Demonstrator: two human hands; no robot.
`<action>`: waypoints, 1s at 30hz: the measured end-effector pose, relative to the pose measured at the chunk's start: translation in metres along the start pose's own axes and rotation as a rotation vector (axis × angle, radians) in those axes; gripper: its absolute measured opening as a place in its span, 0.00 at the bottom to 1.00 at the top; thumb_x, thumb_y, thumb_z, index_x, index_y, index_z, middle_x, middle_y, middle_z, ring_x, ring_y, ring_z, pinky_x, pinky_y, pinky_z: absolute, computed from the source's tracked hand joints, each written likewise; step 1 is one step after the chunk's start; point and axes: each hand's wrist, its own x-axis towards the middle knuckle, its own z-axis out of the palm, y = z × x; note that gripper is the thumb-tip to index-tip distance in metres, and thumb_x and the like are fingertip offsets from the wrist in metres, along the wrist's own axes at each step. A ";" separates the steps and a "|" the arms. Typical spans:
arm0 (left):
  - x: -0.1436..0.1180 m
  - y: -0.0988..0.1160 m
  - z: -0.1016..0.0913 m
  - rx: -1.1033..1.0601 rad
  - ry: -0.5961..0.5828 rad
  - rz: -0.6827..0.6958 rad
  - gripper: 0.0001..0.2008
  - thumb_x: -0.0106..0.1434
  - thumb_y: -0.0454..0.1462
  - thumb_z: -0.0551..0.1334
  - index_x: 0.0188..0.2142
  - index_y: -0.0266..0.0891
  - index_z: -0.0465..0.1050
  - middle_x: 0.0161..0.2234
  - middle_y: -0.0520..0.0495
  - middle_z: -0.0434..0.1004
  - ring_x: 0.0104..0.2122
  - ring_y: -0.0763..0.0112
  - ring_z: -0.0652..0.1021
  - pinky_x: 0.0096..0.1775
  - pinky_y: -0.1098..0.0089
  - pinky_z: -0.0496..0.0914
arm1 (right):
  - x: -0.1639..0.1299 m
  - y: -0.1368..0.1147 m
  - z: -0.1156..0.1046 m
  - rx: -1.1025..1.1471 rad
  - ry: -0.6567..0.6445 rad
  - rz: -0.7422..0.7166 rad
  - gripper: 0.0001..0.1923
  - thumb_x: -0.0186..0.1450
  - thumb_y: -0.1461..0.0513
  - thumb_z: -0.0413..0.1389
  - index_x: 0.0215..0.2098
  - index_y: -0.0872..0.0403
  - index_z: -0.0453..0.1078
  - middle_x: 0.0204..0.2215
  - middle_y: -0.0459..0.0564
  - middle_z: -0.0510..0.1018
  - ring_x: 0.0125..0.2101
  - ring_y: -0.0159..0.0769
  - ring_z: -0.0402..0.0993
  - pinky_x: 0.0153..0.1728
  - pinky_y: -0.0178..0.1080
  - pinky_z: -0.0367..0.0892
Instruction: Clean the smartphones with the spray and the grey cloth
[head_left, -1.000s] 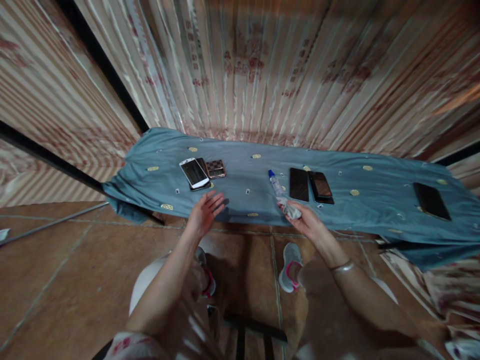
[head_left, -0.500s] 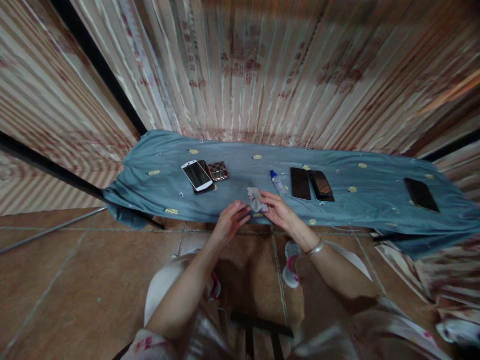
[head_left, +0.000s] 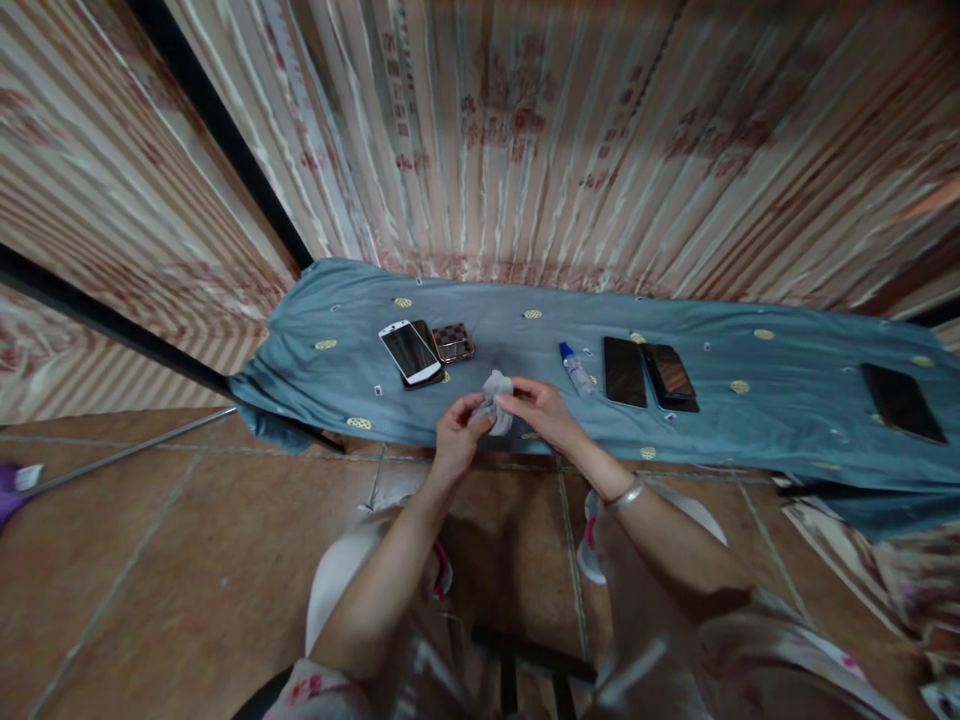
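Both hands meet over the desk's (head_left: 750, 400) near edge, left hand (head_left: 454, 440) and right hand (head_left: 541, 412) pinching the small grey cloth (head_left: 498, 398) between them, the white phone (head_left: 411, 352) at ten o'clock, nearer the left.

cloth (head_left: 496, 398): small pale grey rag, all scrunched up, not flat | held up between left hand (head_left: 457, 440) and right hand (head_left: 541, 412), fingertips of both pinching it | sits just over the near edge of the blue sheet, kinda below the white phone and left of the little bottle
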 end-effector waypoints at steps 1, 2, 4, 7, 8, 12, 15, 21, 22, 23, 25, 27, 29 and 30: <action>0.000 0.002 -0.002 0.013 0.020 0.038 0.18 0.41 0.27 0.73 0.33 0.39 0.77 0.32 0.52 0.80 0.36 0.70 0.77 0.45 0.68 0.70 | 0.001 0.001 0.001 0.006 0.018 -0.002 0.14 0.50 0.55 0.69 0.33 0.52 0.80 0.30 0.45 0.84 0.32 0.34 0.77 0.40 0.37 0.70; 0.001 0.005 -0.003 0.011 0.036 0.059 0.20 0.41 0.26 0.73 0.35 0.39 0.77 0.34 0.52 0.80 0.38 0.69 0.78 0.47 0.68 0.69 | 0.003 0.003 0.001 0.027 0.044 0.004 0.13 0.49 0.55 0.69 0.31 0.53 0.80 0.28 0.45 0.83 0.31 0.34 0.77 0.39 0.37 0.70; 0.002 0.010 -0.006 -0.032 0.041 0.044 0.22 0.41 0.26 0.73 0.37 0.40 0.77 0.36 0.51 0.81 0.40 0.68 0.78 0.48 0.67 0.69 | 0.005 0.005 -0.001 0.108 0.088 0.043 0.13 0.48 0.54 0.70 0.27 0.53 0.79 0.26 0.44 0.82 0.29 0.33 0.77 0.38 0.37 0.70; 0.001 0.016 -0.007 -0.122 -0.022 -0.047 0.22 0.41 0.29 0.74 0.38 0.38 0.77 0.35 0.49 0.82 0.38 0.68 0.80 0.48 0.67 0.70 | 0.008 0.007 -0.005 0.255 0.098 0.138 0.14 0.45 0.54 0.71 0.26 0.53 0.79 0.25 0.44 0.82 0.29 0.32 0.77 0.38 0.36 0.71; 0.001 0.017 -0.007 -0.136 -0.046 -0.079 0.21 0.41 0.30 0.74 0.38 0.37 0.78 0.35 0.48 0.82 0.37 0.67 0.80 0.47 0.66 0.70 | 0.008 0.007 -0.006 0.290 0.096 0.170 0.15 0.44 0.54 0.72 0.26 0.53 0.79 0.26 0.45 0.82 0.30 0.32 0.77 0.38 0.36 0.71; -0.002 0.014 -0.004 -0.121 -0.077 -0.146 0.18 0.44 0.34 0.74 0.36 0.35 0.79 0.32 0.45 0.83 0.38 0.62 0.81 0.46 0.64 0.71 | 0.005 0.004 -0.006 0.330 0.086 0.207 0.16 0.43 0.55 0.73 0.26 0.53 0.78 0.25 0.45 0.82 0.28 0.30 0.77 0.35 0.34 0.71; -0.001 0.011 -0.003 -0.095 -0.036 -0.119 0.13 0.46 0.35 0.74 0.34 0.37 0.79 0.30 0.47 0.83 0.38 0.63 0.81 0.45 0.64 0.70 | 0.002 -0.002 -0.005 0.285 0.075 0.135 0.15 0.45 0.54 0.72 0.27 0.53 0.79 0.25 0.44 0.81 0.27 0.29 0.76 0.32 0.32 0.70; 0.001 0.011 -0.005 -0.063 0.003 -0.118 0.13 0.53 0.39 0.71 0.37 0.37 0.78 0.35 0.47 0.82 0.39 0.68 0.80 0.42 0.69 0.69 | 0.000 -0.019 -0.013 0.314 0.077 0.059 0.13 0.50 0.55 0.71 0.28 0.52 0.78 0.23 0.43 0.79 0.24 0.28 0.73 0.27 0.31 0.69; 0.001 0.011 -0.005 -0.047 0.020 -0.111 0.13 0.53 0.38 0.71 0.38 0.38 0.78 0.37 0.47 0.82 0.41 0.68 0.79 0.44 0.70 0.69 | 0.001 -0.021 -0.015 0.320 0.109 0.043 0.12 0.50 0.55 0.71 0.28 0.52 0.78 0.23 0.42 0.79 0.24 0.28 0.73 0.27 0.31 0.69; 0.000 0.011 -0.005 -0.024 0.045 -0.091 0.13 0.52 0.37 0.71 0.39 0.39 0.78 0.39 0.48 0.81 0.43 0.68 0.79 0.45 0.70 0.68 | 0.002 -0.022 -0.018 0.320 0.145 0.028 0.11 0.50 0.56 0.70 0.27 0.52 0.78 0.22 0.42 0.78 0.24 0.28 0.72 0.28 0.30 0.68; -0.001 0.009 -0.005 0.029 0.080 -0.047 0.13 0.53 0.36 0.71 0.39 0.40 0.78 0.41 0.48 0.81 0.45 0.68 0.78 0.47 0.70 0.68 | 0.004 -0.024 -0.022 0.306 0.205 -0.003 0.10 0.49 0.58 0.70 0.27 0.51 0.78 0.23 0.41 0.79 0.25 0.28 0.72 0.28 0.30 0.67; -0.004 0.007 -0.004 0.070 0.038 -0.105 0.10 0.57 0.40 0.68 0.38 0.37 0.78 0.40 0.44 0.81 0.43 0.66 0.79 0.46 0.69 0.69 | 0.003 -0.025 -0.024 0.270 0.215 -0.035 0.10 0.48 0.58 0.70 0.27 0.51 0.78 0.24 0.41 0.80 0.25 0.28 0.72 0.29 0.30 0.67; -0.008 0.004 -0.002 0.056 -0.076 -0.293 0.19 0.62 0.49 0.62 0.36 0.33 0.78 0.39 0.37 0.81 0.39 0.62 0.80 0.44 0.64 0.71 | -0.002 -0.027 -0.022 0.201 0.171 -0.070 0.10 0.50 0.57 0.70 0.29 0.50 0.79 0.25 0.41 0.80 0.26 0.29 0.73 0.30 0.31 0.68; -0.010 0.004 -0.001 0.022 -0.135 -0.397 0.25 0.64 0.53 0.57 0.37 0.31 0.78 0.38 0.33 0.81 0.38 0.59 0.81 0.43 0.62 0.72 | -0.007 -0.028 -0.019 0.154 0.133 -0.087 0.10 0.51 0.56 0.69 0.30 0.50 0.79 0.26 0.41 0.81 0.27 0.30 0.73 0.32 0.32 0.69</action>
